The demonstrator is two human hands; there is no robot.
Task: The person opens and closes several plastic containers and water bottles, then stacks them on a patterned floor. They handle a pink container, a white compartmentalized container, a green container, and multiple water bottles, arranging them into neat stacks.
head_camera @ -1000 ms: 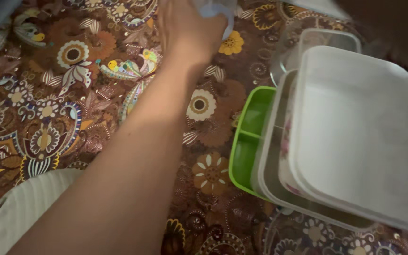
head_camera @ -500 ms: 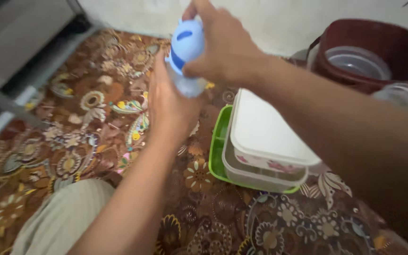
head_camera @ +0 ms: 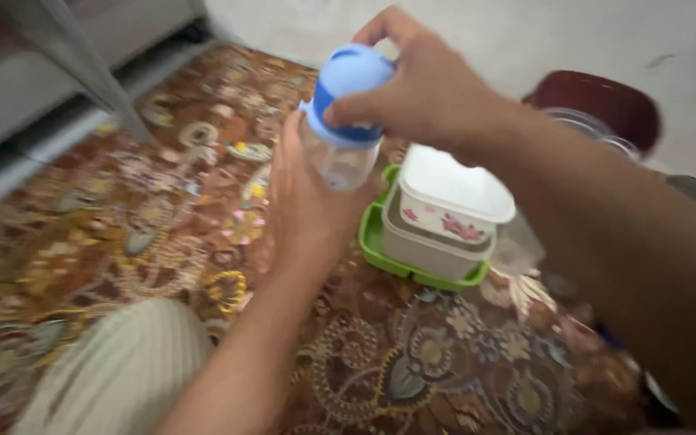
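Knee [head_camera: 114,362] in striped cloth at bottom left, on patterned rug [head_camera: 445,362]. Left hand [head_camera: 308,201] wrapped round clear bottle [head_camera: 340,157], held up over rug. Right hand [head_camera: 412,89] pinching blue cap [head_camera: 352,80]; cap seated on the neck, possibly not tight — blurred. Behind: stacked boxes [head_camera: 445,209] on green tray [head_camera: 372,234], dark red tub [head_camera: 606,101] by wall. Nothing obstructing.

Two bare arms and one covered knee

The left hand [head_camera: 308,209] and the right hand [head_camera: 420,97] are both bare, with no ring, no watch and no glove to see. Both forearms are uncovered as far as the picture shows, so no sleeve is visible. At the lower left, the knee [head_camera: 122,362] is covered by a pale beige cloth with fine ribs along it.
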